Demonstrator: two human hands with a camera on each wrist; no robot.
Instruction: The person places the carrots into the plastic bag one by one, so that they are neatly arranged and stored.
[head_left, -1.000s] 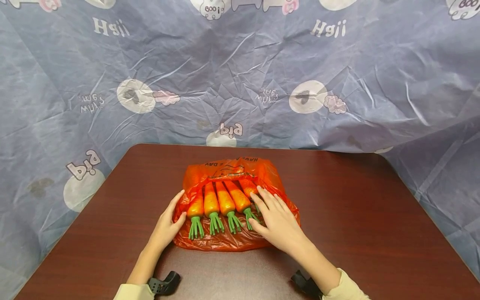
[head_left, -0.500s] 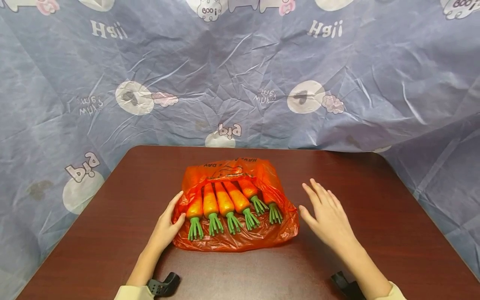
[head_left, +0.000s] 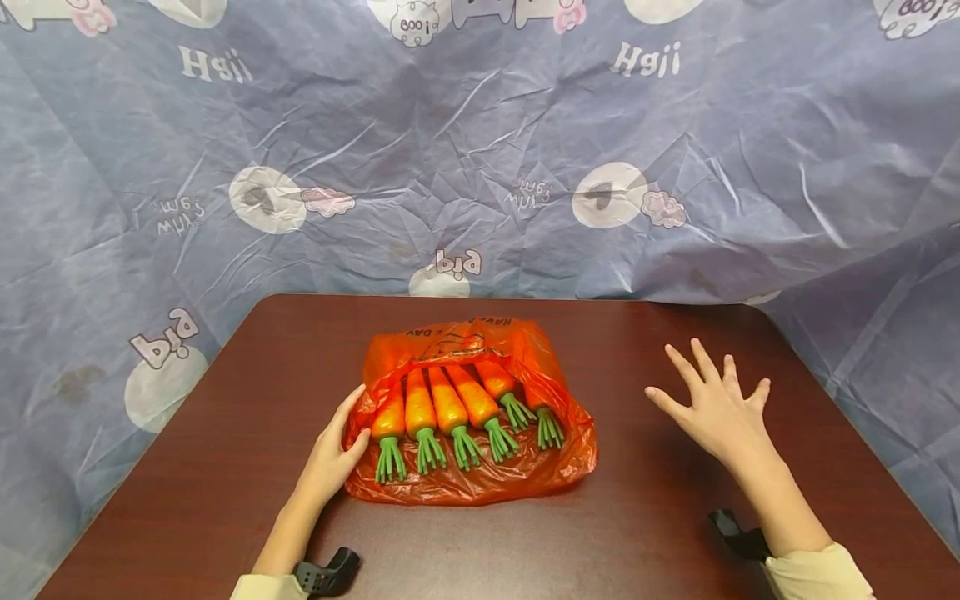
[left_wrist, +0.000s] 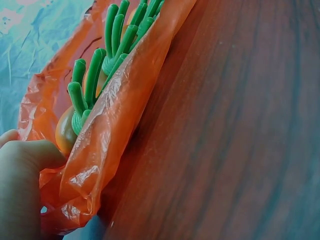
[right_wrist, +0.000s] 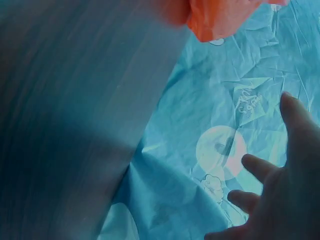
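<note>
A translucent red-orange plastic bag (head_left: 480, 492) lies on the table, its mouth toward me. Several toy-like carrots (head_left: 450, 408) with green stalks lie side by side in it, tops at the mouth and tips covered by the bag. My left hand (head_left: 330, 458) holds the bag's left edge, thumb at the opening beside the leftmost carrot. In the left wrist view the thumb (left_wrist: 42, 152) bends over the orange plastic; the other fingers are mostly hidden. Well to the right of the bag, my right hand (head_left: 720, 408) is raised with fingers spread, touching nothing.
The dark brown wooden table (head_left: 637, 517) extends around the bag on all sides. Behind it hangs a wrinkled blue-grey printed cloth (head_left: 465, 142). Black straps (head_left: 328, 572) are on both wrists, below pale sleeves.
My right hand has lifted off the right-hand carrots and moved right, its fingers spreading. The carrots it covered now show. The left hand and bag stay nearly in place.
</note>
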